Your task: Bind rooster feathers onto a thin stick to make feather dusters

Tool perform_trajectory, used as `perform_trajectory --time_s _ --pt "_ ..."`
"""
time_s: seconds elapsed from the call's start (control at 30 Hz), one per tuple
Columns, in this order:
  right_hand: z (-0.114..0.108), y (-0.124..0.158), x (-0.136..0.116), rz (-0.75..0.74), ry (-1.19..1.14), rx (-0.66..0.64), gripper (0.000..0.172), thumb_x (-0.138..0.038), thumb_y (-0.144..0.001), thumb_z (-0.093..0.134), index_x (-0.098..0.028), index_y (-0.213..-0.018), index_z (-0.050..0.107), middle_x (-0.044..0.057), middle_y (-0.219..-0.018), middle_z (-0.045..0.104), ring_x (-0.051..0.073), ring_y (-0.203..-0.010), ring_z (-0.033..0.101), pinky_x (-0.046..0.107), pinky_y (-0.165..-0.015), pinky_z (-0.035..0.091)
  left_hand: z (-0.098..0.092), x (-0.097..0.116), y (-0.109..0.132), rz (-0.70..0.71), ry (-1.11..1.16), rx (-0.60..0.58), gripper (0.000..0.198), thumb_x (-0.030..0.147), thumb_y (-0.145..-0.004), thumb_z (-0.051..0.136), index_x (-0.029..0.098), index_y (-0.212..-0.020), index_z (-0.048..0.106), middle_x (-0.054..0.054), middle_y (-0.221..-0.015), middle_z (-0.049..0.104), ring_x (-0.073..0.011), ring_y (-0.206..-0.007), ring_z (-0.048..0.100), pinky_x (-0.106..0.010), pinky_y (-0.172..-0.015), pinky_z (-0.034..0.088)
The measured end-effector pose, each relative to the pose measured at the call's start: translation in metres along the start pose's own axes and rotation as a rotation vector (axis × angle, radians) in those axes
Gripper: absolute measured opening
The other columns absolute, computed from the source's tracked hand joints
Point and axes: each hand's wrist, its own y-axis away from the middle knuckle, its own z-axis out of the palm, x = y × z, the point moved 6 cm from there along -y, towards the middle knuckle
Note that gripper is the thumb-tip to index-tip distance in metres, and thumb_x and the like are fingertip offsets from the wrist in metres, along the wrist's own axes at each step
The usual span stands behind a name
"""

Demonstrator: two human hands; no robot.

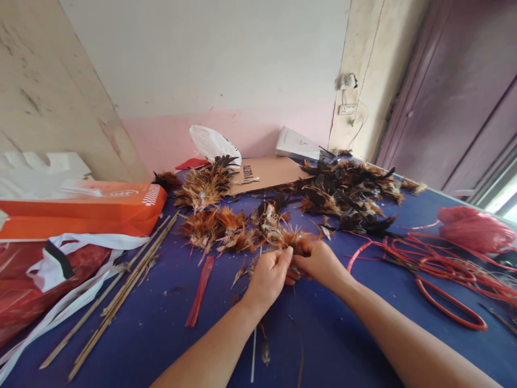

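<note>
Over the middle of the blue table, my left hand (269, 275) and my right hand (319, 262) meet, fingers pinched together. Both grip a small bunch of brown feathers (294, 237), whose tips fan out above my fingers; its lower end is mostly covered by them. Just beyond lie loose brown and black feathers (270, 213). To the left are tied feather bunches (218, 229) with pink string ends. A flat pink plastic strip (200, 293) lies left of my left hand, and a thin white stick (253, 355) sits below it.
Thin bamboo sticks (125, 293) lie at left beside an orange bag (121, 207). A dark feather heap (347, 188) spreads at back right near cardboard (270, 172). Red-handled scissors (450, 302), tangled pink string (452, 264) and a pink string ball (474, 227) are at right.
</note>
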Motion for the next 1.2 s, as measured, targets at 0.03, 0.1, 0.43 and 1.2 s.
perform_trajectory --time_s 0.03,0.1,0.43,1.2 --pt "-0.001 0.0 0.0 0.004 -0.086 -0.032 0.02 -0.022 -0.065 0.056 -0.016 -0.048 0.047 -0.003 -0.038 0.047 0.007 -0.032 0.042 0.02 -0.034 0.03 0.0 0.002 0.0 -0.013 0.04 -0.01 0.044 0.054 -0.073 0.047 0.014 -0.081 0.064 -0.005 -0.062 0.065 -0.0178 -0.055 0.061 -0.028 -0.05 0.048" --pt "-0.001 0.0 -0.001 0.042 -0.349 -0.134 0.017 -0.025 -0.065 0.059 -0.015 -0.055 0.051 -0.005 -0.039 0.044 0.005 -0.033 0.038 0.019 -0.035 0.029 -0.004 0.004 0.0 -0.06 0.165 0.005 0.044 0.053 -0.074 0.047 0.015 -0.09 0.062 -0.006 -0.07 0.066 -0.0164 -0.056 0.061 -0.026 -0.05 0.047" --pt "-0.003 0.004 -0.002 0.186 -0.872 -0.335 0.025 -0.024 -0.059 0.071 -0.013 -0.055 0.049 -0.006 -0.041 0.041 0.002 -0.037 0.033 0.015 -0.035 0.023 -0.026 0.008 -0.004 -0.031 0.156 0.209 0.025 0.036 -0.063 0.067 0.012 -0.07 0.066 -0.005 -0.067 0.064 -0.0093 -0.056 0.054 -0.018 -0.051 0.04" --pt "-0.003 0.003 -0.01 0.008 -0.813 -0.22 0.022 -0.03 -0.065 0.069 -0.014 -0.066 0.053 -0.006 -0.048 0.044 0.004 -0.041 0.036 0.017 -0.039 0.029 0.008 -0.013 0.003 -0.417 0.848 -0.076 0.029 0.036 -0.068 0.065 0.009 -0.079 0.063 -0.001 -0.06 0.055 -0.0013 -0.042 0.043 -0.011 -0.036 0.029"
